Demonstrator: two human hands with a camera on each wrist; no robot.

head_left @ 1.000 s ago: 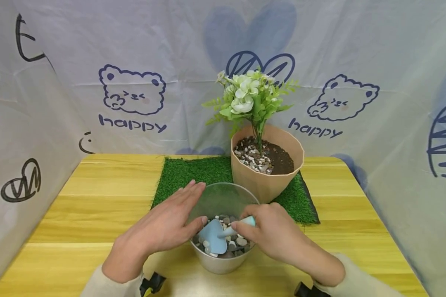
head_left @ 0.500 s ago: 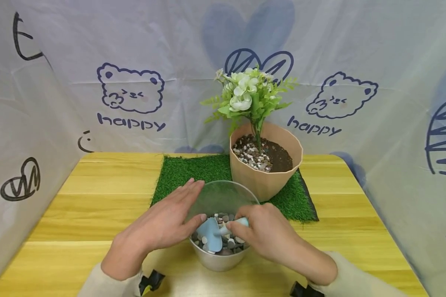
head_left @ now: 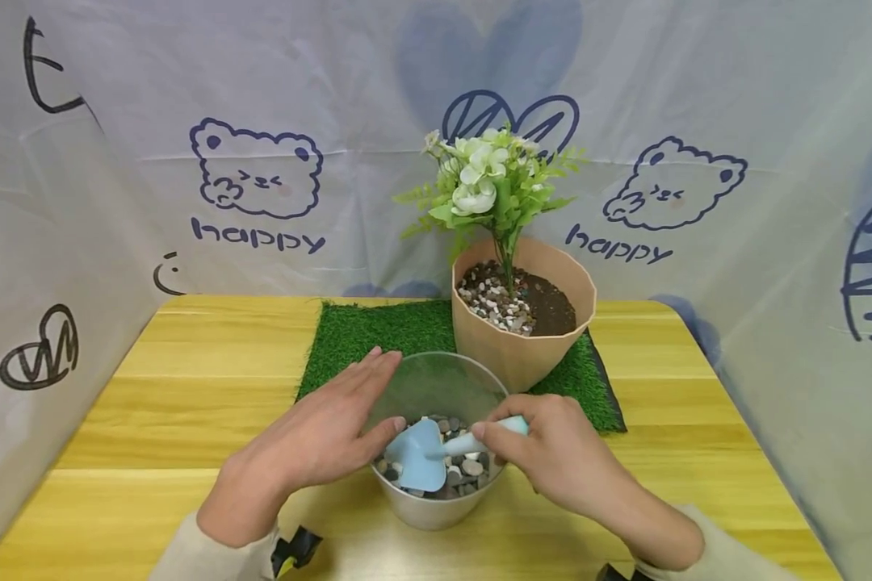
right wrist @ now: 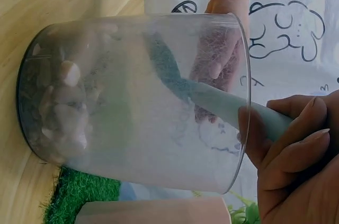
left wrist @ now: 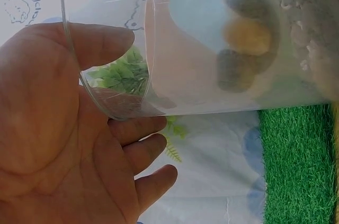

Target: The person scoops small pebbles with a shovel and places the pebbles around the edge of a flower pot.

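A clear plastic bucket (head_left: 427,515) holding grey and white pebbles (head_left: 472,468) stands on the table. My right hand (head_left: 555,440) grips the handle of a small light-blue trowel (head_left: 421,458) from the right, its fingers by the rim. The trowel slants down into the bucket; in the right wrist view its blade (right wrist: 163,61) hangs above the pebbles (right wrist: 66,123). At the left rim, my left hand (head_left: 323,436) lies with long, straight fingers outside. In the left wrist view, its thumb (left wrist: 103,44) reaches over the rim, seen through the wall.
Behind the bucket, a peach flowerpot (head_left: 512,355) holds dark soil, small stones and white artificial flowers (head_left: 480,173). It stands on a green turf mat (head_left: 385,331) on the yellow wooden table (head_left: 211,363). A printed white cloth (head_left: 363,89) surrounds the table.
My right hand with the trowel shifts slightly left, then back to the right and a little higher. The blade turns as it moves. My left hand stays at the rim.
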